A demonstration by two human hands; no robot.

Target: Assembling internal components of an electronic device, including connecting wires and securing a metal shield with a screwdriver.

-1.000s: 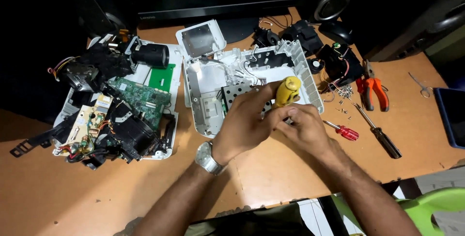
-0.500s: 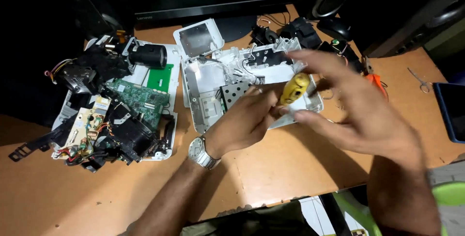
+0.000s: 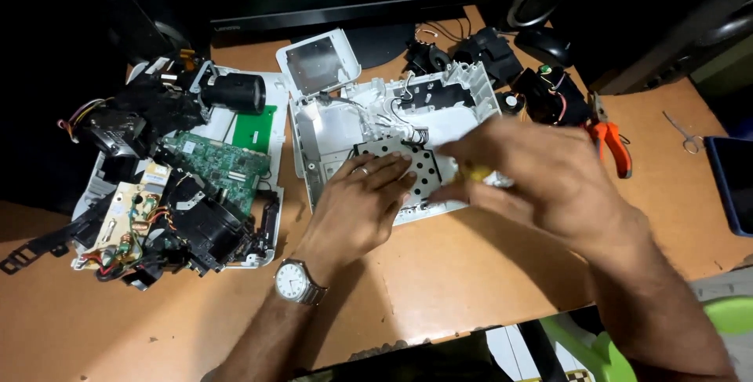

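Observation:
My left hand (image 3: 357,205) lies flat on the front edge of an opened white plastic device housing (image 3: 329,127), fingertips touching a perforated grey metal plate (image 3: 423,166) inside it. A wristwatch (image 3: 296,280) is on that wrist. My right hand (image 3: 541,174) hovers over the housing's right side, blurred, with a yellow-handled screwdriver (image 3: 474,171) gripped in it; only a sliver of the handle shows under the fingers.
A tray of stripped parts sits at left: green circuit board (image 3: 220,161), black lens barrel (image 3: 235,92), wired boards. Orange-handled pliers (image 3: 613,143) and black parts (image 3: 549,92) lie at right. A monitor base (image 3: 353,17) stands behind. Small scissors (image 3: 681,132) are far right.
My right hand has swung back left over the housing, now covering most of the yellow screwdriver. My left hand has flattened onto the housing's front edge and metal plate.

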